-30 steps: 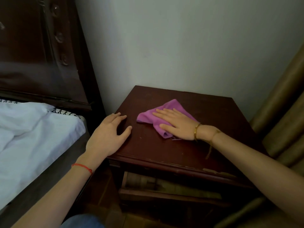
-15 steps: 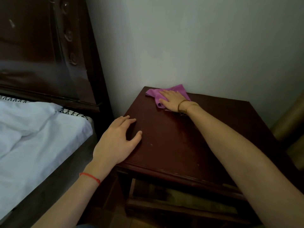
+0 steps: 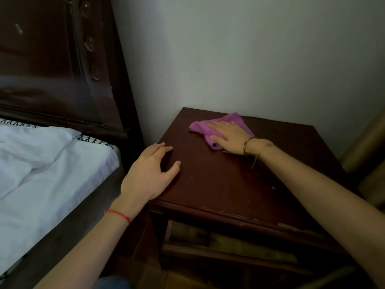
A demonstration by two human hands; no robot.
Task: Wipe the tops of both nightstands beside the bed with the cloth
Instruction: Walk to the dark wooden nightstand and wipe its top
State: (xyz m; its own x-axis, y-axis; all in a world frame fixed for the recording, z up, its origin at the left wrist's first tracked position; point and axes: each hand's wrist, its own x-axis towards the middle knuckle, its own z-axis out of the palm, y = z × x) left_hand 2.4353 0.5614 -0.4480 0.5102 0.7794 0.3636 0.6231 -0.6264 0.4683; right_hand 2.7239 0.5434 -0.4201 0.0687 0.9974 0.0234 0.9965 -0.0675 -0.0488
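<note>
From the head view, your right hand (image 3: 229, 136) lies flat on the purple cloth (image 3: 218, 128), fingers straight and spread, pressing it onto the nightstand (image 3: 229, 184). That grip pinches nothing; it only pushes down. The cloth sits at the nightstand's far edge, close against the wall (image 3: 250, 59), a little toward the bed-side corner. It is bunched rather than folded, and its longer run lies roughly along the nightstand's back edge.

What matters for your next stroke: almost all of the unwiped-looking top lies on the near side of the cloth, toward you and toward the nightstand's front edge. The cloth cannot go further back, since the wall stops it. So I judge the stroke should draw toward you or sweep sideways along the back edge.

Your left hand (image 3: 152, 174) rests on the nightstand's near corner on the bed (image 3: 52, 163) side, fingers loosely spread, holding nothing and bracing. It sits well apart from the cloth, yet a pull straight toward that corner would meet it.

Pale specks show on the top between the cloth and the front edge. Only this one nightstand is in view.
</note>
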